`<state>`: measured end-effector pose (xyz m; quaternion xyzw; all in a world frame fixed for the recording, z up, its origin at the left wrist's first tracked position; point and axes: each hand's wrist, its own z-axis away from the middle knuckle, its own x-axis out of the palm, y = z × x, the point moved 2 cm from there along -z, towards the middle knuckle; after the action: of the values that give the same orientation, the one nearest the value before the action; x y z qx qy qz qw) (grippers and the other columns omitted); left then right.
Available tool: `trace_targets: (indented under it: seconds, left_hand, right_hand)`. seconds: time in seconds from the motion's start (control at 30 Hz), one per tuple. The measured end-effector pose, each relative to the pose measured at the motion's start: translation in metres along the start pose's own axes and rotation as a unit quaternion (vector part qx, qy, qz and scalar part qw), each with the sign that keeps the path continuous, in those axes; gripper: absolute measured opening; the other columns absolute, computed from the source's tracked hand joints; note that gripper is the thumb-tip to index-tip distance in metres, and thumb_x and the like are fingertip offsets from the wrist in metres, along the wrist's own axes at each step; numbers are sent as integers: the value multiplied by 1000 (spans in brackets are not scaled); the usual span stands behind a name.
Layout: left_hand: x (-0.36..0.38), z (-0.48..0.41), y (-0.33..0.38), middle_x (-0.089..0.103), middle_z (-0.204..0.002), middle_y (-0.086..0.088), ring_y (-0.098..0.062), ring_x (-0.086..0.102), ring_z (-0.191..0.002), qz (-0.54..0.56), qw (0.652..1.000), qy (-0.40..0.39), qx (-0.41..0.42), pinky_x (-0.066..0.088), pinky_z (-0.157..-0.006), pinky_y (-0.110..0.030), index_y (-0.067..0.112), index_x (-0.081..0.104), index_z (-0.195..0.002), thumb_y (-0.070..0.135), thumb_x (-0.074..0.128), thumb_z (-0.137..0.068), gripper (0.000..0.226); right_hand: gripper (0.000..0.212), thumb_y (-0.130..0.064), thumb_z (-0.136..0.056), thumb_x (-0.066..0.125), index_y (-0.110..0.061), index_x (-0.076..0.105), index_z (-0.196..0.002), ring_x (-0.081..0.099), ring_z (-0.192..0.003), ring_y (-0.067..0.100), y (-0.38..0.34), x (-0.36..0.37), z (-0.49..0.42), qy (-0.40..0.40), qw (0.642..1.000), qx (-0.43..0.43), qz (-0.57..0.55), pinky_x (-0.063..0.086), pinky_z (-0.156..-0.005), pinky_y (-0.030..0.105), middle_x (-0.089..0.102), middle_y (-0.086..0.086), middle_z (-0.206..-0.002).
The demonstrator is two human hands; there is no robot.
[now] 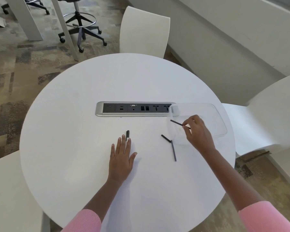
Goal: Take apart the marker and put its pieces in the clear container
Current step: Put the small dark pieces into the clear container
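My right hand (197, 131) hovers over the clear container (219, 121) at the right of the round white table (90, 97), pinching a thin black ink stick (176, 122) between fingertips. My left hand (121, 158) lies flat on the table, fingers spread, its fingertips touching a short black marker piece (127, 135) with a white end. Two other marker pieces lie just left of the container: a short black piece (165, 138) and a longer grey barrel (173, 150).
A silver power and data socket strip (134, 109) is set into the table's middle, its right end under the container. White chairs stand at the far side (143, 30), right (266, 114) and near left. A wheeled stool (81, 29) stands on the carpet beyond.
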<state>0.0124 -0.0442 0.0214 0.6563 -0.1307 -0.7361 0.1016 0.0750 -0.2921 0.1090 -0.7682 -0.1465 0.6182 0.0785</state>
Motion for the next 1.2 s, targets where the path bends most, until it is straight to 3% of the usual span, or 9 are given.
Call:
trace_targets:
  seconds: [0.1, 0.23, 0.3, 0.43, 0.7, 0.87, 0.97, 1.13, 1.2]
  left_hand:
    - [2, -3, 13, 54, -133, -21, -36, 56, -118, -11, 1000, 2, 9, 47, -90, -54, 2, 59, -123, 42, 1, -97, 75]
    - [8, -4, 27, 58, -130, -19, -34, 58, -115, -33, 999, 9, 28, 48, -93, -45, 4, 62, -120, 41, 0, -98, 76]
    - [11, -2, 33, 58, -129, -18, -34, 58, -115, -45, 998, 9, 35, 30, -107, -38, 3, 62, -120, 41, 0, -98, 76]
    - [19, 0, 45, 58, -129, -18, -34, 58, -116, -62, 997, -4, 39, 12, -109, -32, 3, 62, -120, 42, 0, -98, 76]
    - [37, 4, 62, 59, -128, -17, -33, 59, -115, -51, 998, -26, 29, 5, -109, -28, 2, 62, -120, 42, 1, -98, 76]
    - [42, 4, 65, 59, -129, -16, -30, 55, -120, -42, 999, -18, 25, 6, -109, -28, 2, 60, -122, 42, 2, -98, 75]
    - [45, 3, 65, 57, -131, -16, -23, 36, -127, -31, 999, 5, 25, 5, -109, -27, 2, 58, -124, 42, 3, -98, 73]
    - [47, 4, 65, 58, -131, -15, -27, 55, -121, -36, 999, -7, 18, 7, -109, -27, 3, 59, -123, 40, 3, -98, 72]
    - [47, 4, 65, 58, -131, -15, -25, 54, -122, -40, 999, -5, 16, 7, -109, -27, 3, 59, -123, 39, 2, -98, 72]
  right_hand:
    - [10, -7, -87, 54, -1, 60, -92, 54, -97, 34, 21, -4, -15, -5, 1000, 11, 16, 46, -58, 36, 55, 18, -101]
    - [14, -6, -88, 50, 1, 59, -95, 52, -100, 35, 49, 3, -32, -78, 994, 35, 67, 47, -61, 41, 53, 19, -106]
    - [15, -6, -88, 49, 2, 59, -95, 51, -102, 35, 61, 9, -37, -117, 989, 44, 83, 47, -65, 42, 53, 19, -105]
    - [17, -7, -89, 46, 1, 60, -93, 50, -104, 34, 76, 21, -47, -177, 978, 50, 99, 48, -72, 43, 53, 19, -107]
    - [20, -7, -89, 45, 1, 61, -97, 50, -105, 33, 89, 37, -64, -269, 954, 10, 135, 50, -82, 43, 52, 18, -112]
    - [20, -6, -88, 44, -2, 61, -98, 50, -106, 32, 97, 41, -68, -290, 946, -9, 143, 49, -83, 42, 53, 17, -113]
    - [20, -6, -88, 44, -3, 61, -98, 50, -107, 32, 101, 43, -67, -298, 943, -13, 145, 48, -82, 42, 53, 16, -113]
    - [18, -8, -88, 46, -5, 59, -100, 50, -108, 31, 102, 41, -66, -299, 943, -17, 146, 47, -82, 40, 53, 15, -114]
    - [17, -11, -88, 50, -5, 58, -101, 50, -107, 31, 101, 36, -67, -281, 950, -7, 132, 46, -81, 39, 53, 15, -115]
